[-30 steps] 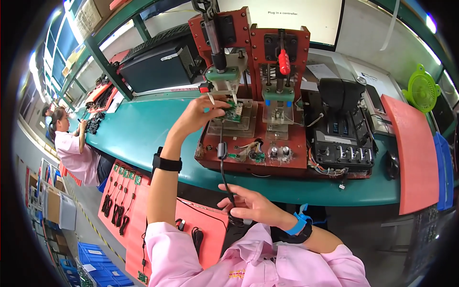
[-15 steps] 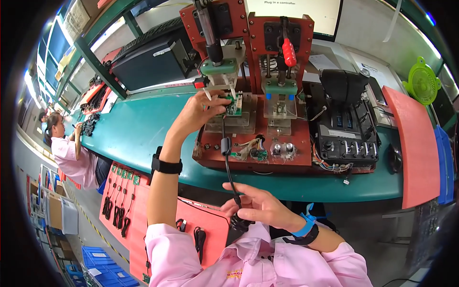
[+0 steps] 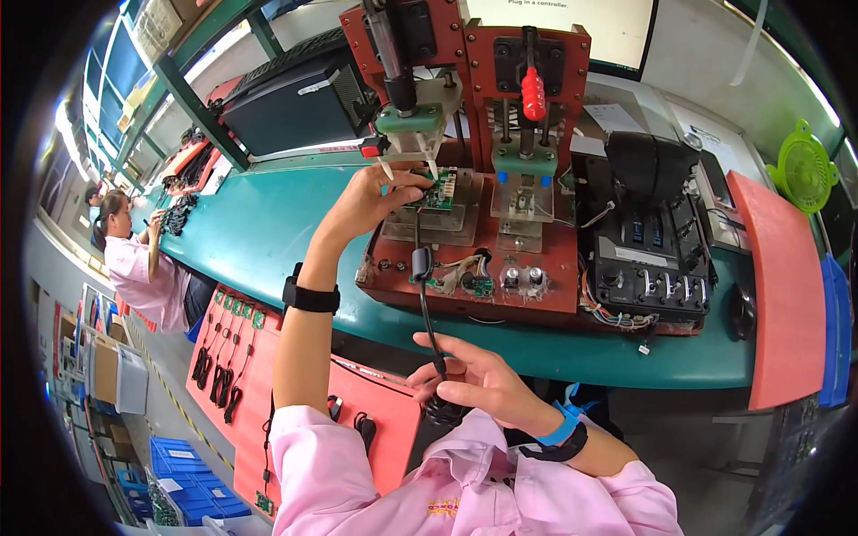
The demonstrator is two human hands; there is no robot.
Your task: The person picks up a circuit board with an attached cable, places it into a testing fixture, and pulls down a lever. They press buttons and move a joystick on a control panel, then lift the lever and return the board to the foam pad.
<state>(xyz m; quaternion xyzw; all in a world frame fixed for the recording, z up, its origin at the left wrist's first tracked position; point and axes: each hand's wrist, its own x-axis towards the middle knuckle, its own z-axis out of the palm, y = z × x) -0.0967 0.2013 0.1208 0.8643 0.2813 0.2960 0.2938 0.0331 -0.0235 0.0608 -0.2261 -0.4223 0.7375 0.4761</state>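
My left hand (image 3: 371, 202) reaches up to the red test fixture (image 3: 487, 250) and pinches a small green circuit board (image 3: 438, 190) lying on the fixture's left clear nest. A black cable (image 3: 424, 295) with a ferrite bead hangs from the board down to my right hand (image 3: 478, 380), which holds the cable and its coiled end near my chest. A black wrist strap sits on my left forearm, a blue one on my right wrist. Above the board stands the fixture's left press head (image 3: 413, 116); the red lever handle (image 3: 534, 94) is upright on the right station.
A black control box (image 3: 648, 250) with switches stands to the right of the fixture on the teal bench (image 3: 259, 228). A red tray (image 3: 786, 295) lies at the far right, another red tray (image 3: 241, 357) with cabled parts lower left. A co-worker in pink (image 3: 134, 259) sits at the left.
My left hand has shifted the board slightly right on the nest. My right hand has risen a little with the cable; the view has tilted downward.
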